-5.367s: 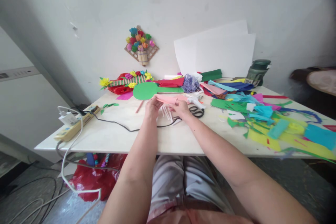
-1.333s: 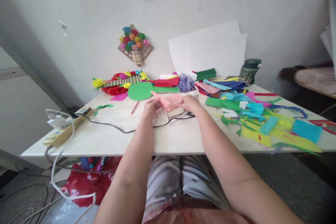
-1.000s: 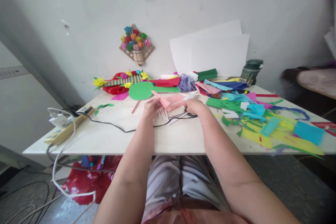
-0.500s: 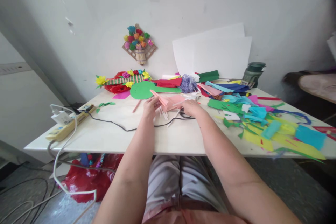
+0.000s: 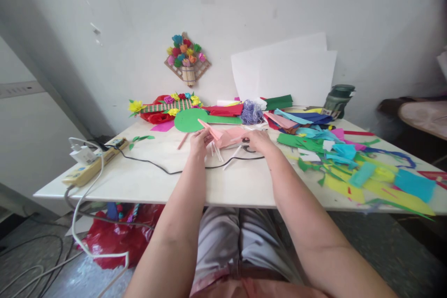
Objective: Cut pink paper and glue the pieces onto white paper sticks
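My left hand [image 5: 200, 142] pinches the folded end of a sheet of pink crepe paper [image 5: 228, 137], which stands up above the table. At the paper's right edge, my right hand [image 5: 257, 141] is closed around black-handled scissors [image 5: 248, 148]. The scissors' blades are mostly hidden by the paper, so how far apart they are does not show. Several thin white paper sticks [image 5: 217, 152] lie under and in front of the paper. Behind my left hand is a green paper shape [image 5: 190, 120] with a round end.
A black cord [image 5: 160, 167] crosses the white table [image 5: 139, 191] from a power strip [image 5: 84, 170]. Colored paper scraps [image 5: 349, 167] cover the right side. Purple yarn [image 5: 251, 111], a dark bottle [image 5: 338, 100] and a flower-decorated piece [image 5: 167, 106] stand toward the wall.
My right hand has shifted slightly right, with the scissors' handles showing more. The pink paper remains pinched in my left hand, its folded end tilted slightly more left. The view has shifted a little.
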Demonstrator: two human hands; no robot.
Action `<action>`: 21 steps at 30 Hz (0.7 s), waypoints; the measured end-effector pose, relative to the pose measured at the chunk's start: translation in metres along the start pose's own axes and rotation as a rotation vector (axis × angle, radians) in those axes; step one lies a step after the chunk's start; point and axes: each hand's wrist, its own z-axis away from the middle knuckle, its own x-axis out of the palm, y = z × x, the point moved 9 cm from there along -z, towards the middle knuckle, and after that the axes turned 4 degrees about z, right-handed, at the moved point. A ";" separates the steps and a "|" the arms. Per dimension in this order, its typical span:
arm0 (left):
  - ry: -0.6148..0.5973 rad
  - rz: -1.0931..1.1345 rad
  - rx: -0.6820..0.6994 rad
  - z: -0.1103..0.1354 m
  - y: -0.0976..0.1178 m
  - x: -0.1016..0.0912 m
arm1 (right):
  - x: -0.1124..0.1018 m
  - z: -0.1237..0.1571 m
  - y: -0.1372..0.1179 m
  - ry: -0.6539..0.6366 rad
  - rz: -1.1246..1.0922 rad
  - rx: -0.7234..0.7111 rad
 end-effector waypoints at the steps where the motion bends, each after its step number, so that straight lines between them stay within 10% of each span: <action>1: 0.003 0.003 0.002 0.000 0.000 0.000 | 0.000 0.000 0.002 0.007 -0.016 0.008; 21: 0.080 0.055 0.051 -0.007 0.000 -0.015 | 0.018 0.003 0.005 -0.187 -0.587 -0.189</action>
